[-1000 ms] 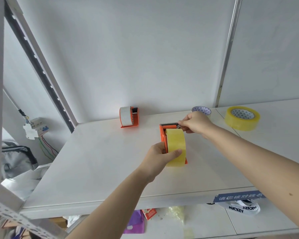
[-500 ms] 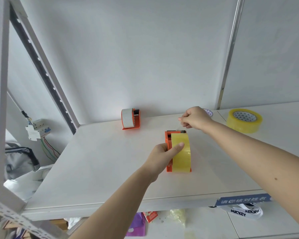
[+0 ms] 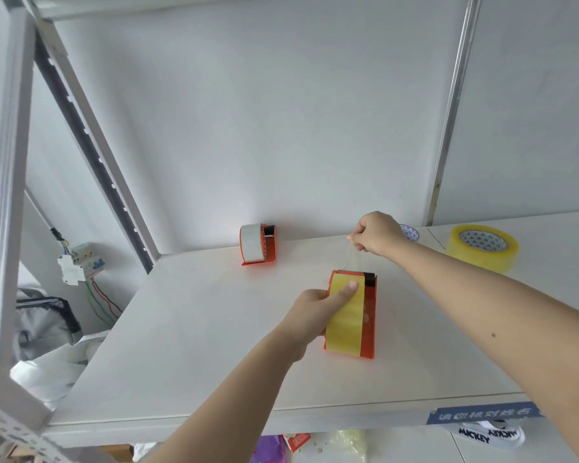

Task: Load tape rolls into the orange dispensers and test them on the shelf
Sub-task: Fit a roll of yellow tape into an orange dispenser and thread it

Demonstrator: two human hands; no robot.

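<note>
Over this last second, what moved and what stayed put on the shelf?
The right hand, pinching the tape end, pulled away from the dispenser with yellow tape toward the back wall, stretching a strip along the shelf. The left hand kept holding that dispenser, which drew slightly nearer. The second dispenser and loose yellow roll stayed put.

Legible text, near right of scene: white strap [image 3: 488,436] hanging below the shelf [image 3: 194,345] front edge reads "MICKEY" in black capitals, printed at least twice along its length, one instance upside down. Blue label [image 3: 483,412] stuck on the shelf's front edge, just above the strap, carries a row of white Chinese characters, too blurred to read with confidence. Small red packet [image 3: 297,442] below the shelf, near centre, shows white print, not legible; no other text, brand or number can be read elsewhere.
</note>
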